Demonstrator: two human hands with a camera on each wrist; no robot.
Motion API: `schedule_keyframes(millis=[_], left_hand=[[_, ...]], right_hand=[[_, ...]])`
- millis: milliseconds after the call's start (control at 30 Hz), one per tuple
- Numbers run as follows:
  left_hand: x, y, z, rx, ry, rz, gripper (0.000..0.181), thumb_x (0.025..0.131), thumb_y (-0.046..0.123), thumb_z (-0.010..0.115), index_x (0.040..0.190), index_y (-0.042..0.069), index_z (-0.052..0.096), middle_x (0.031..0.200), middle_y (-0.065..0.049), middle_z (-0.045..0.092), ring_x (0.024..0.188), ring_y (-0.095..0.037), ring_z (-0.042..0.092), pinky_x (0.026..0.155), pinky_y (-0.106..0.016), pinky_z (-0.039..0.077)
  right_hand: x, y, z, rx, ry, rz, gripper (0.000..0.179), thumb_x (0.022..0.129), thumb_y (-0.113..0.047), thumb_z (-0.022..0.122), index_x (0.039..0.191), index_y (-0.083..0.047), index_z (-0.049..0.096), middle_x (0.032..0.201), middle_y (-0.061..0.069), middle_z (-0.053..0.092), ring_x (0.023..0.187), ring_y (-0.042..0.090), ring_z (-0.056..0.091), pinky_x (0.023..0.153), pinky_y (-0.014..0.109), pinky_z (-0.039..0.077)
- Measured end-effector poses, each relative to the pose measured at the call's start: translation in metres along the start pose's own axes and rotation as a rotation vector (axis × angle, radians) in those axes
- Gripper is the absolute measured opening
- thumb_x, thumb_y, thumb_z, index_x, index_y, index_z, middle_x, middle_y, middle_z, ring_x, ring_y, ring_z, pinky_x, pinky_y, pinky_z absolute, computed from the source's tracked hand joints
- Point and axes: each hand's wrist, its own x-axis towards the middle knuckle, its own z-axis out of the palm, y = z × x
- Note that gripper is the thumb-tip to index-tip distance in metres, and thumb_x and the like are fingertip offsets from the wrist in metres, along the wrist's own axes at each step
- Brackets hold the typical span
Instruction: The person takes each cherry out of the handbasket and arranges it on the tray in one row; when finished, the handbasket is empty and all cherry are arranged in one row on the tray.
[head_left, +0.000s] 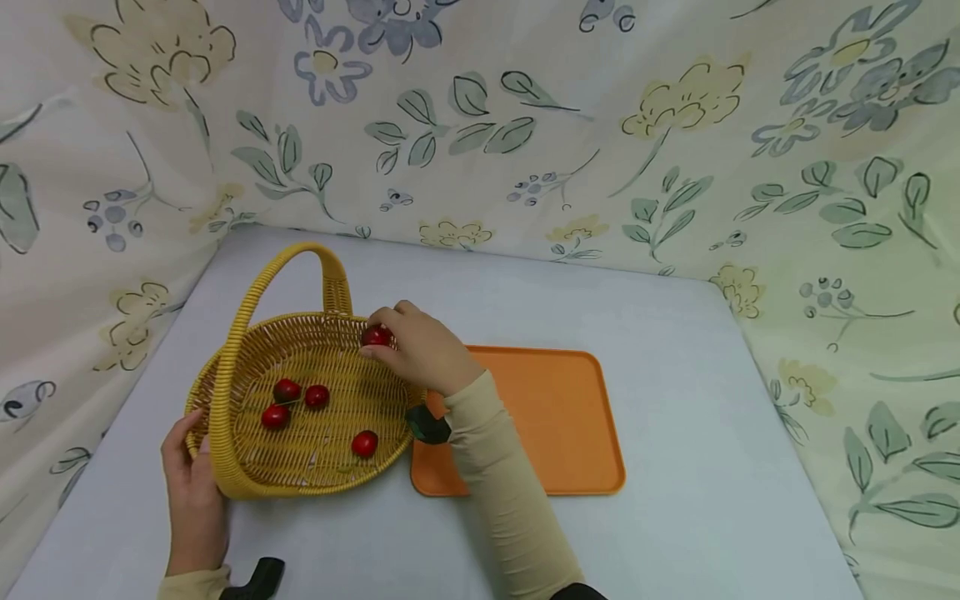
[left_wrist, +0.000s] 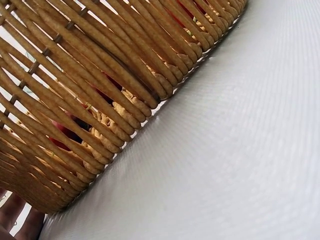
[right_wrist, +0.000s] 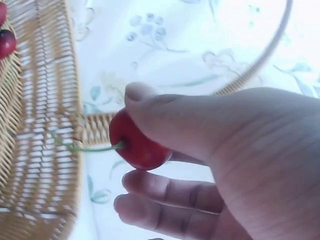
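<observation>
Between thumb and fingers my right hand [head_left: 427, 346] pinches a red cherry [right_wrist: 137, 142] with a green stem, over the right rim of a yellow wicker basket [head_left: 330, 475]. In the right wrist view the stem points toward the basket side. My left hand [head_left: 197, 492] grips the basket's left rim, its thumb outside and fingertips partly hidden by the wall. Inside the basket lie several cherries: a cluster [head_left: 287, 391] left of the middle and a single cherry [head_left: 364, 444] nearer the front right. Red shows through the weave in the left wrist view.
An orange tray [head_left: 555, 417] lies right of the basket, partly under my right forearm. The basket's tall arched handle [head_left: 251, 308] rises over its left part. A white tabletop [head_left: 697, 433] meets floral cloth [head_left: 480, 167] at the back and sides.
</observation>
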Motion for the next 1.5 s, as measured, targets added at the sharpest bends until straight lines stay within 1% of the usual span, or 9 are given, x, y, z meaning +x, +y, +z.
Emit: schedule_keyframes(millis=[167,400,633,767,933,1133,1267,1400,1500], left_hand=[[0.000,-0.002,-0.001,-0.022,-0.005,0.017,0.040,0.103,0.018,0.039,0.143,0.018,0.032,0.143,0.001,0.026,0.121,-0.011,0.038,0.083,-0.010,0.041],[0.001,-0.005,-0.001,-0.002,0.013,0.002,0.039,0.103,0.020,0.039,0.142,0.020,0.033,0.143,0.002,0.027,0.124,-0.011,0.037,0.084,-0.010,0.040],[0.001,-0.005,0.000,-0.016,0.001,0.008,0.040,0.103,0.019,0.040,0.142,0.019,0.033,0.143,0.001,0.027,0.122,-0.012,0.037,0.083,-0.010,0.041],[0.002,-0.003,-0.001,-0.040,0.001,0.018,0.040,0.103,0.018,0.040,0.142,0.017,0.034,0.143,0.000,0.028,0.122,-0.012,0.038,0.082,-0.010,0.042],[0.002,-0.001,-0.002,-0.057,0.009,0.013,0.039,0.103,0.016,0.039,0.142,0.017,0.034,0.145,-0.001,0.027,0.121,-0.013,0.038,0.082,-0.011,0.042],[0.003,-0.002,0.000,-0.048,0.016,-0.012,0.039,0.103,0.017,0.038,0.142,0.019,0.034,0.146,0.000,0.025,0.123,-0.013,0.037,0.084,-0.010,0.041],[0.003,-0.002,0.001,-0.035,0.015,-0.018,0.040,0.103,0.018,0.037,0.142,0.020,0.033,0.147,0.000,0.025,0.125,-0.013,0.035,0.086,-0.010,0.040],[0.003,-0.002,0.001,-0.029,0.009,-0.010,0.040,0.103,0.019,0.037,0.143,0.020,0.032,0.147,0.000,0.024,0.126,-0.013,0.034,0.085,-0.010,0.040],[0.003,-0.003,0.001,-0.041,0.007,-0.005,0.040,0.103,0.019,0.037,0.143,0.020,0.032,0.147,0.000,0.024,0.125,-0.013,0.035,0.085,-0.011,0.040]], right_hand=[[-0.010,0.012,-0.008,0.082,0.059,0.057,0.042,0.093,-0.042,0.058,0.124,-0.012,0.059,0.107,0.001,0.058,0.081,0.010,0.054,0.071,0.022,0.046],[-0.023,0.037,-0.011,0.164,0.124,0.075,0.037,0.096,-0.025,0.058,0.127,-0.006,0.052,0.107,0.004,0.060,0.085,0.013,0.056,0.072,0.025,0.047],[-0.039,0.065,-0.002,0.197,0.211,0.081,0.033,0.094,-0.013,0.060,0.123,-0.005,0.047,0.108,0.009,0.061,0.093,0.019,0.060,0.073,0.031,0.049],[-0.047,0.078,0.010,0.173,0.239,0.065,0.034,0.092,-0.009,0.063,0.125,-0.008,0.054,0.113,0.009,0.057,0.094,0.017,0.060,0.079,0.031,0.051],[-0.057,0.090,0.028,0.183,0.210,0.122,0.028,0.092,-0.009,0.063,0.120,-0.009,0.061,0.113,0.009,0.053,0.094,0.016,0.058,0.080,0.030,0.051],[-0.066,0.099,0.039,0.181,0.143,0.178,0.034,0.093,-0.006,0.060,0.126,-0.005,0.055,0.118,0.014,0.053,0.101,0.023,0.060,0.086,0.033,0.051],[-0.068,0.103,0.045,0.134,0.116,0.172,0.034,0.094,-0.006,0.058,0.128,-0.006,0.054,0.119,0.014,0.055,0.105,0.024,0.059,0.090,0.035,0.050],[-0.067,0.106,0.051,0.117,0.128,0.146,0.034,0.092,-0.008,0.063,0.124,-0.005,0.055,0.116,0.012,0.057,0.102,0.022,0.059,0.088,0.033,0.051],[-0.066,0.106,0.055,0.125,0.111,0.161,0.034,0.091,-0.011,0.065,0.123,-0.005,0.054,0.116,0.011,0.057,0.102,0.021,0.059,0.088,0.034,0.051]])
